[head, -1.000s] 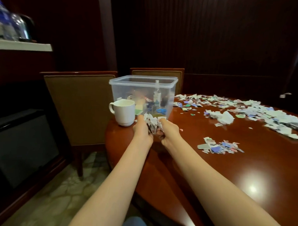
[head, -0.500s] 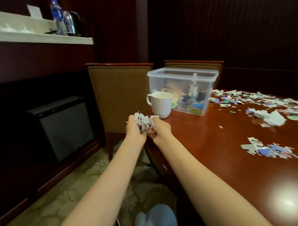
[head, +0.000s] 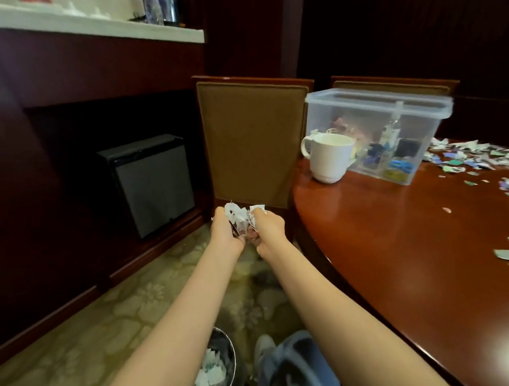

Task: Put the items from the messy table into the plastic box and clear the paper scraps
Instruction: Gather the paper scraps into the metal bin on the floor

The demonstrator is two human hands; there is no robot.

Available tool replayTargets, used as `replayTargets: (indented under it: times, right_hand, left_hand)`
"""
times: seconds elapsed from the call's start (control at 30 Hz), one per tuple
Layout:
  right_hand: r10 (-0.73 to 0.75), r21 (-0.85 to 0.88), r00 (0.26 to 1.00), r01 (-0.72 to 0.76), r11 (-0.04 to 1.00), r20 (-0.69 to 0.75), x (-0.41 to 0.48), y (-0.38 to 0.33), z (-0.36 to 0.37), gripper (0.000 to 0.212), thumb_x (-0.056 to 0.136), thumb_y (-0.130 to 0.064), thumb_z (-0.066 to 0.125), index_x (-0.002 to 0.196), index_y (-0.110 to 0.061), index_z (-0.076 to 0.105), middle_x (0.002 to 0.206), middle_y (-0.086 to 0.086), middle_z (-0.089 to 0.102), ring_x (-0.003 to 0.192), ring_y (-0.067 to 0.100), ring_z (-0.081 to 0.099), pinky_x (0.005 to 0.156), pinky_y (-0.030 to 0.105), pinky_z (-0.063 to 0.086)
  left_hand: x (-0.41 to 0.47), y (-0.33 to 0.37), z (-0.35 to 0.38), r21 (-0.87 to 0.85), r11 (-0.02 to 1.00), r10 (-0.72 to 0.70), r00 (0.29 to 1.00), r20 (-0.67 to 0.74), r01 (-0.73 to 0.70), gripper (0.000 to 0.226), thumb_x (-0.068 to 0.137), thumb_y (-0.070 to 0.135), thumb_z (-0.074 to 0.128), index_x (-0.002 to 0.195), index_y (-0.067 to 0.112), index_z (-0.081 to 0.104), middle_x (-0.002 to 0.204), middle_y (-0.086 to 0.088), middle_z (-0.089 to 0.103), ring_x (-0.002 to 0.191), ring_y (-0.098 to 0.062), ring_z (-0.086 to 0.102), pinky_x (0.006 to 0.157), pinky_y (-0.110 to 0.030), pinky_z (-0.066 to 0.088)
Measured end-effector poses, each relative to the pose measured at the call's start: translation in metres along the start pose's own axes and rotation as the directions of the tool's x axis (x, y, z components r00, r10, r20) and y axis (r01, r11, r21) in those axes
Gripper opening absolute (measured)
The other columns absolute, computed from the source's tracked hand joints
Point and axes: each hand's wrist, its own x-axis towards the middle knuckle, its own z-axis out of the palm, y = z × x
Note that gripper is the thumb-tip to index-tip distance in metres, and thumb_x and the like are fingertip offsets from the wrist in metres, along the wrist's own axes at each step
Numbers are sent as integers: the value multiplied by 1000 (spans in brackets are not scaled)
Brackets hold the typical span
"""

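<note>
Both hands hold one bunch of paper scraps (head: 240, 217) between them, off the table's left edge and above the carpet. My left hand (head: 226, 231) grips the bunch from the left, my right hand (head: 266, 231) from the right. A dark waste bin (head: 229, 358) with scraps inside stands on the floor below my left forearm. The clear plastic box (head: 373, 129) with several small items inside sits on the wooden table (head: 401, 244). More scraps (head: 476, 158) lie scattered to the right of the box and at the table's right edge.
A white mug (head: 328, 157) stands on the table in front of the box. A padded chair (head: 254, 140) is pushed against the table's left side, a second behind the box. A black cabinet (head: 150, 182) sits low at the left wall. My knee (head: 295, 363) is at the bottom.
Both hands carried the bunch of scraps leftward off the table and out over the floor. My view turned left and down, bringing the waste bin into sight.
</note>
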Motion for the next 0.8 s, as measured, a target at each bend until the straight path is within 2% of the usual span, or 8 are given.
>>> replayTargets:
  times: [0.1, 0.2, 0.27, 0.37, 0.47, 0.6, 0.67, 0.8]
  right_hand:
    - [99, -72, 994, -96, 993, 35, 3, 22, 9, 27, 89, -2, 41, 66, -12, 49, 63, 5, 50, 18, 2, 34, 27, 8, 20]
    - [190, -59, 977, -185, 981, 94, 5, 45, 16, 28, 92, 1, 38, 68, -10, 47, 61, 5, 46, 22, 3, 32, 27, 8, 20]
    - [244, -70, 962, -237, 969, 122, 6, 63, 21, 28, 93, 2, 37, 69, -9, 48, 61, 6, 46, 30, 4, 32, 27, 9, 21]
    - [305, -119, 942, -290, 950, 142, 10, 90, 27, 28, 93, 3, 37, 70, -7, 49, 62, 7, 46, 22, 1, 33, 25, 9, 22]
    - [357, -164, 922, -333, 928, 147, 16, 117, 32, 27, 94, 1, 40, 69, -7, 48, 63, 7, 46, 20, 1, 33, 25, 9, 23]
    - [404, -253, 906, -364, 897, 129, 21, 148, 37, 26, 94, 2, 40, 70, -6, 47, 63, 9, 45, 20, 3, 37, 25, 9, 24]
    - [418, -299, 900, -367, 881, 124, 20, 161, 39, 26, 94, 2, 40, 69, -6, 46, 62, 9, 44, 19, 4, 35, 26, 8, 25]
    - [456, -416, 888, -392, 820, 62, 23, 192, 39, 23, 92, -2, 45, 70, -8, 48, 61, 8, 47, 42, 13, 41, 29, 8, 27]
  left_hand:
    - [5, 1, -25, -7, 1000, -18, 998, -56, 17, 32, 96, 9, 32, 65, 13, 38, 28, 3, 45, 22, -7, 45, 34, -10, 37]
    - [15, 0, -51, -17, 999, -30, 995, -92, 29, 35, 97, 6, 28, 63, 12, 35, 36, -3, 45, 29, -12, 47, 31, -8, 35]
    - [21, -1, -70, -1, 999, -53, 994, -96, 53, 36, 98, 10, 28, 64, 11, 37, 32, -2, 46, 30, -14, 48, 34, -13, 39]
    - [34, -6, -99, 14, 996, -91, 988, -128, 93, 34, 98, 15, 32, 66, 11, 41, 32, -2, 50, 42, -17, 53, 41, -22, 46]
    - [45, -12, -127, 69, 987, -133, 973, -189, 148, 35, 98, 13, 34, 64, 11, 42, 31, 0, 49, 25, -11, 49, 31, -12, 40]
    - [56, -19, -157, 115, 983, -107, 956, -275, 143, 37, 98, 2, 34, 65, 15, 39, 28, 6, 47, 32, -6, 48, 30, -8, 35]
    - [59, -21, -173, 119, 975, -139, 936, -324, 187, 34, 98, 7, 36, 65, 12, 43, 31, 2, 50, 28, -9, 51, 31, -10, 39]
    - [68, -30, -197, 76, 972, -179, 917, -357, 220, 36, 99, 11, 36, 66, 7, 46, 33, -3, 54, 25, -12, 52, 50, -26, 45]
